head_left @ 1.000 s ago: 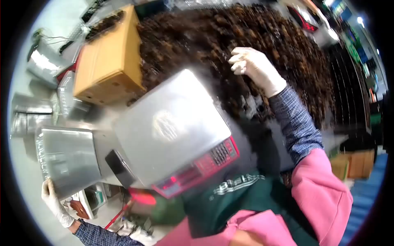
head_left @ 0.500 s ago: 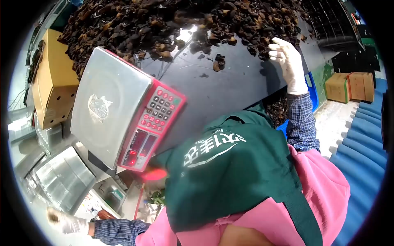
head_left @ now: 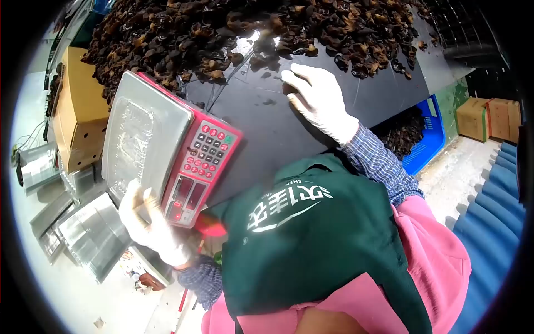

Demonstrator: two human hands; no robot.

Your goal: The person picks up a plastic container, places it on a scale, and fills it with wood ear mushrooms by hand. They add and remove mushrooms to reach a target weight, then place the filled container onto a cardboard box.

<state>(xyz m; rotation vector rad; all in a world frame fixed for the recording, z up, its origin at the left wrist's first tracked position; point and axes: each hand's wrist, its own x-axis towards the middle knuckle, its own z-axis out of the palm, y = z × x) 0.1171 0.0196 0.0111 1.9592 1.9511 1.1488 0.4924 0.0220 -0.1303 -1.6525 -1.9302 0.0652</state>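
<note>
A white glove covers my left hand, whose fingers are apart at the lower edge of the red and silver scale. On the scale's plate lies a clear plastic tray or lid with a raised pattern, close to my left fingertips. My right hand, also gloved in white, hovers over the dark tabletop with its fingers spread, just below a heap of dark brown, wet-looking, curled pieces. Nothing shows between its fingers.
A cardboard box stands left of the scale. Stacked clear plastic trays are at the lower left. A blue basket holds dark pieces beyond my right forearm. Brown boxes and blue corrugated sheeting are at the right.
My left hand has come up from the lower left to the scale, where a clear plastic item now lies. My right hand has moved left over the table; the small loose cluster there no longer shows.
</note>
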